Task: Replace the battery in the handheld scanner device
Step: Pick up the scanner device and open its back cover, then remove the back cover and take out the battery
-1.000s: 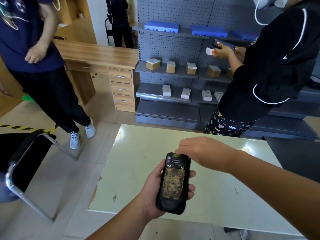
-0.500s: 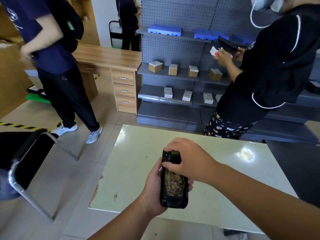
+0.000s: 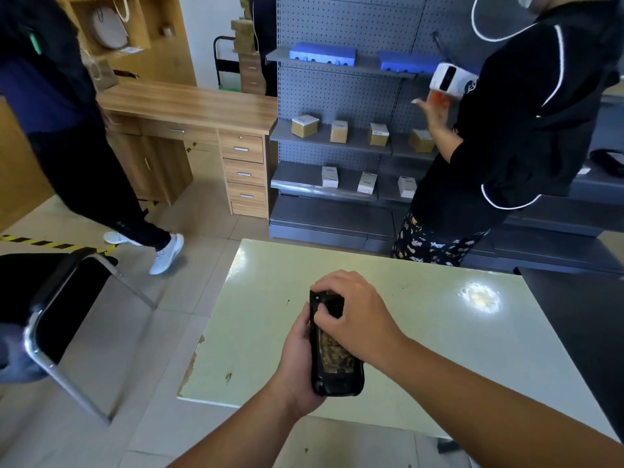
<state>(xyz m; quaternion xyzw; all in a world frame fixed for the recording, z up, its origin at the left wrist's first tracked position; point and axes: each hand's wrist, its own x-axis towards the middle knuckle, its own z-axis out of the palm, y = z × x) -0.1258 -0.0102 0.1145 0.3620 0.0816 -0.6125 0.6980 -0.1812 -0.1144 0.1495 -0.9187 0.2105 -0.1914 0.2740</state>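
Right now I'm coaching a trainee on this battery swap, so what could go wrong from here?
The scanner is held in the air by the left hand alone, partly past the table's near edge; if the right hand pries hard at its top end, the device could slip and fall to the floor. Those fingers hide the latch area, so any part that pops free might be missed. Two people stand close by and could jostle the arms.

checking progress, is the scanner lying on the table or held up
Held up: the left hand grips the scanner above the table.
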